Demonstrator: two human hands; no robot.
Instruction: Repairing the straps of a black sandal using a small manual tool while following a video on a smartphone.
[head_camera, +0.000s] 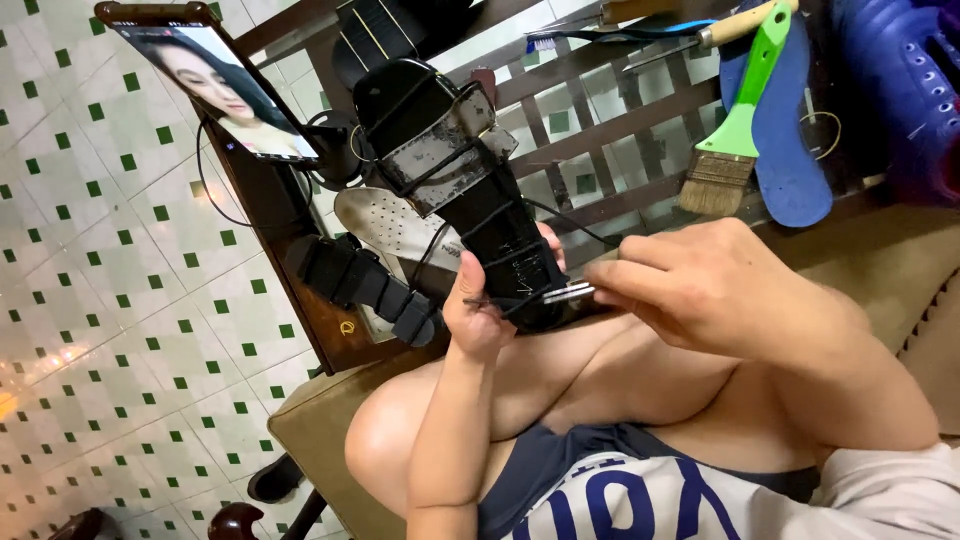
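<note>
Field notes, head view. I start with the biggest things: a green-and-white tiled floor (120, 300) on the left, a dark wooden lattice rack (600, 130) across the top, and a tan cushioned seat (320, 430) under the bare knees.

On the rack lie a blue shoe sole (790, 150), a green-handled paintbrush (735, 120) and a toothbrush (600, 38). A phone (215, 85) on a holder stands upper left with its screen lit. A white insole (390, 225) and a black strappy sandal (365, 285) rest just behind the work.

The work itself: a black sandal (470, 190) held upright, sole toward me, wrapped with black cord (430, 150) in several crossing turns over a worn grey upper strap. I judge the binding well along; the upper part is lashed, while the loose cord ends near the heel are not yet secured.

My left hand (480, 310) grips the sandal's lower end from below, thumb up against the sole. My right hand (715, 290) sits just right of the sandal, fingers pinched narrow on a small metal tool (568, 292), possibly a needle or clip; the view is too blurred to say which. Its tip touches the cord at the sandal's lower edge, between both hands.
</note>
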